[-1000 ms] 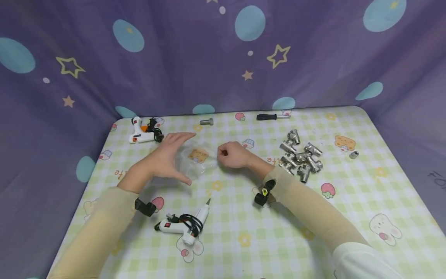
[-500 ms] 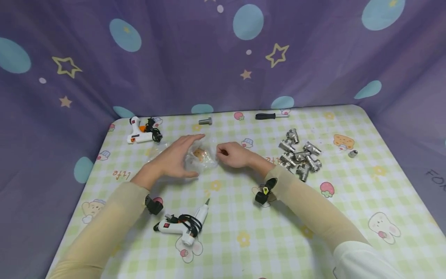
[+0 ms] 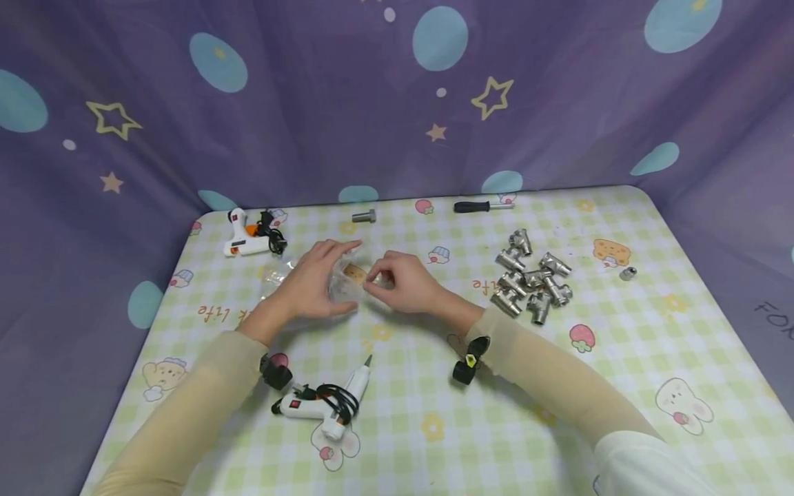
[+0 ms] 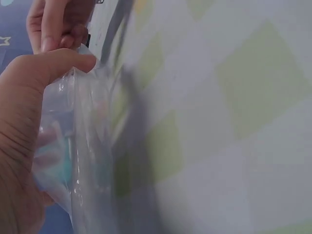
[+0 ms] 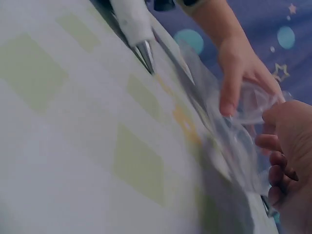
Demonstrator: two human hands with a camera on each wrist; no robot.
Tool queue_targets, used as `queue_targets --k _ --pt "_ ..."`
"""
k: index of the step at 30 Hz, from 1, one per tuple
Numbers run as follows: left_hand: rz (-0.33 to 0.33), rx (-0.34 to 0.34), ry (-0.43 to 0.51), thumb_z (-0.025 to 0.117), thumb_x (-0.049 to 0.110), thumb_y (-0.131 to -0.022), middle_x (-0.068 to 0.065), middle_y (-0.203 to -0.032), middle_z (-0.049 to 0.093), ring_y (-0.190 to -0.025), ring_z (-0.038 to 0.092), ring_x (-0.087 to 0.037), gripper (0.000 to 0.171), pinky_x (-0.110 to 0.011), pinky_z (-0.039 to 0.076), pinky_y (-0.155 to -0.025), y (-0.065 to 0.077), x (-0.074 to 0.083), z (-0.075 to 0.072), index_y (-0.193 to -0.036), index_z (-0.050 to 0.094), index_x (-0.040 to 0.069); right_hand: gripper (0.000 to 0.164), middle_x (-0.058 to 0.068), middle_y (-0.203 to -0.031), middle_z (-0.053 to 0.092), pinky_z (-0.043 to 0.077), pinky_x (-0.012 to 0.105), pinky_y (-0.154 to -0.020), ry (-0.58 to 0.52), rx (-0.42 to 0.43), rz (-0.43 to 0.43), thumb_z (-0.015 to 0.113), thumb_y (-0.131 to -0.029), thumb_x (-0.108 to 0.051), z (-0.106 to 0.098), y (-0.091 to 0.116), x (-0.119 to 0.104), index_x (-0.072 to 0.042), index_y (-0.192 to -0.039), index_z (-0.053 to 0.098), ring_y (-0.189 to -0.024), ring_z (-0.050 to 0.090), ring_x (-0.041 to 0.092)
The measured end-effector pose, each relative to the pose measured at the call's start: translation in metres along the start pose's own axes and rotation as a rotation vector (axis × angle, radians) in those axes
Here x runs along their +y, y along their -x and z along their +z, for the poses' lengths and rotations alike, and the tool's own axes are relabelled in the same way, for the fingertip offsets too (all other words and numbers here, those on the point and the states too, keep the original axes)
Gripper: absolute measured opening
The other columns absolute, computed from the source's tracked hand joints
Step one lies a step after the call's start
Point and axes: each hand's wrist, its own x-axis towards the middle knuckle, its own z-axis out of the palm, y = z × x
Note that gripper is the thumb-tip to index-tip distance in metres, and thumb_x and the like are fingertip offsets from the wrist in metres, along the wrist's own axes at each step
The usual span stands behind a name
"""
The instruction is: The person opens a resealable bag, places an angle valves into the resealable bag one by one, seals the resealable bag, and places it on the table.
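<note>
Two hands, one flimsy bag: slip risk

Head: left hand point(image 3: 313, 281) is curving wide around a clear, crinkled plastic bag point(image 3: 341, 290), left of centre on the green-and-white checked tablecloth point(image 3: 484, 427); right hand point(image 3: 409, 282) is pinching its edge. Silver metal T-shaped fittings point(image 3: 538, 279) are lying well apart, right.

Left wrist: plastic is spanning left thumb and fingers. If that spread is relaxing, limp film could be folding shut.

Right wrist: narrow pinch; thin film could be slipping or tearing under hard pulling. White glue gun with metal nozzle point(image 5: 134, 27) is lying near, possibly snagging any low-hanging plastic.
</note>
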Motion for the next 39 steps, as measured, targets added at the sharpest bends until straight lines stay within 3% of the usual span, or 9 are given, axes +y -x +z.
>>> queue_targets --k 3,8,17,27,30,35,39 --pt "-0.001 0.023 -0.015 0.093 0.045 -0.072 -0.011 -0.144 0.057 -0.134 0.051 -0.035 0.111 -0.062 0.046 -0.109 0.0 0.001 0.002 -0.165 0.039 0.016 0.013 0.002 -0.082 0.065 0.048 0.025 -0.069 0.006 -0.026 -0.057 0.079 -0.097 -0.027 0.006 0.001 -0.005 -0.015 -0.1 0.084 -0.07 0.055 0.011" --pt "0.022 0.027 -0.045 0.094 0.048 -0.069 -0.012 -0.144 0.056 -0.135 0.051 -0.036 0.116 -0.063 0.044 -0.111 0.0 0.003 0.007 -0.166 0.037 0.019 0.009 0.001 -0.081 0.066 0.048 0.022 -0.069 0.034 -0.021 -0.063 0.074 -0.097 -0.014 0.011 0.002 -0.007 -0.013 -0.093 0.083 -0.071 0.056 0.01" --pt "0.067 -0.014 -0.108 0.096 0.057 -0.061 -0.013 -0.143 0.054 -0.139 0.048 -0.039 0.132 -0.062 0.035 -0.12 0.003 -0.002 0.005 -0.169 0.031 0.019 0.016 0.001 -0.086 0.059 0.047 0.026 -0.075 0.064 -0.127 -0.104 0.059 -0.101 -0.01 0.001 0.006 -0.017 -0.013 -0.086 0.065 -0.077 0.052 0.012" --pt "0.005 -0.037 -0.093 0.096 0.063 -0.06 -0.01 -0.142 0.053 -0.137 0.05 -0.034 0.145 -0.057 0.039 -0.119 0.006 -0.006 0.007 -0.173 0.016 0.02 0.017 -0.005 -0.084 0.061 0.039 0.029 -0.08 0.009 -0.216 -0.15 0.057 -0.103 -0.013 -0.012 0.014 -0.016 -0.017 -0.087 0.062 -0.08 0.044 0.014" --pt "-0.006 -0.041 -0.081 0.096 0.062 -0.061 -0.009 -0.143 0.053 -0.137 0.05 -0.032 0.145 -0.056 0.041 -0.118 0.007 -0.004 0.007 -0.173 0.014 0.019 0.013 -0.005 -0.091 0.067 0.044 0.031 -0.084 -0.011 -0.206 -0.138 0.061 -0.103 -0.014 -0.017 0.016 -0.012 -0.016 -0.092 0.067 -0.085 0.051 0.015" --pt "0.001 -0.024 -0.066 0.097 0.061 -0.06 -0.01 -0.141 0.054 -0.134 0.052 -0.032 0.141 -0.056 0.045 -0.114 0.007 -0.002 0.008 -0.171 0.024 0.014 0.009 -0.002 -0.097 0.071 0.053 0.039 -0.091 -0.033 -0.164 -0.079 0.065 -0.103 -0.015 -0.036 0.019 -0.004 -0.011 -0.099 0.072 -0.095 0.061 0.021" --pt "0.011 -0.015 -0.075 0.097 0.06 -0.059 -0.01 -0.14 0.055 -0.131 0.053 -0.032 0.138 -0.055 0.047 -0.111 0.006 -0.001 0.009 -0.169 0.029 0.012 0.009 0.0 -0.096 0.071 0.055 0.04 -0.087 -0.019 -0.117 -0.037 0.066 -0.101 -0.014 -0.056 0.024 0.008 -0.009 -0.099 0.073 -0.093 0.063 0.02"
